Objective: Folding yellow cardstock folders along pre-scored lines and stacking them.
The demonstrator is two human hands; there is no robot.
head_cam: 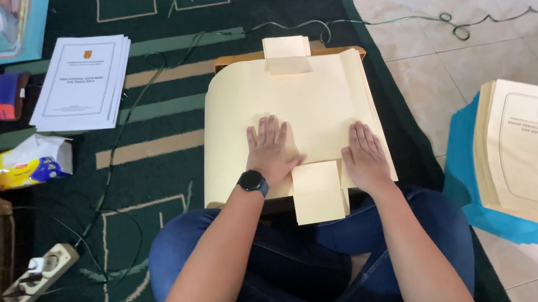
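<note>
A large cream-yellow cardboard folder sheet [308, 110] is spread flat at the centre of the frame, over a low wooden board [233, 61]. The left hand [271, 151] is pressed palm-down on it, fingers spread — nothing is grasped. The right hand [364, 155] is laid flat just beside a small folded flap [317, 191] at the sheet's lower edge, likewise unclenched. A stack of printed cream folders [536, 156] is seen at the right edge; a stack of white documents [80, 81] lies upper left on the green carpet [152, 176].
</note>
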